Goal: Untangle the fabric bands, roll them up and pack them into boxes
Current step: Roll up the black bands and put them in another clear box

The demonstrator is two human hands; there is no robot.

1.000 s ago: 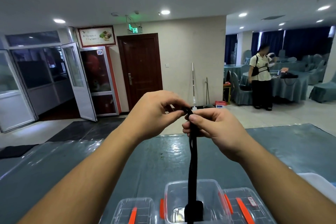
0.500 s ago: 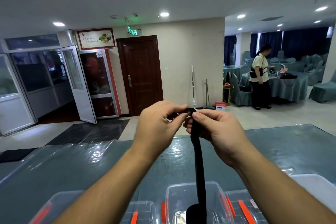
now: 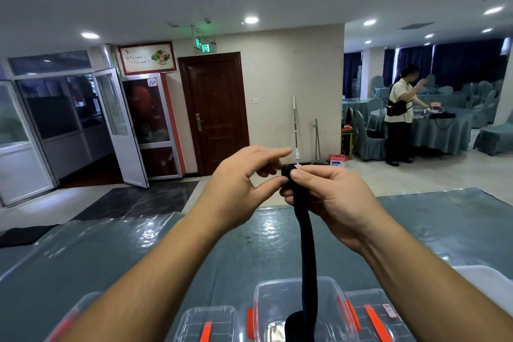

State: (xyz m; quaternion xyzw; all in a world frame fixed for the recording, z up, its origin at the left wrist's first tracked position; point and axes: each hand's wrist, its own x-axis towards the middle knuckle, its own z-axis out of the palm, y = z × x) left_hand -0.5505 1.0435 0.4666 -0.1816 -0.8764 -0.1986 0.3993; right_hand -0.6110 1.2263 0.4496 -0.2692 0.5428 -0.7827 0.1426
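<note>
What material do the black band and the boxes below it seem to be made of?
Black band: looks like soft woven fabric, matte; it hangs limp and bends under the right hand that pinches it. The weave is too small to confirm.

Boxes: probably clear hard plastic, glossy; the table shows through the walls, and the clips are orange.

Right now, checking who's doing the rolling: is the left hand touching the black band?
Cannot tell. In the head view the left hand is open, its thumb tip right beside the black band; the right hand pinches it.
</note>
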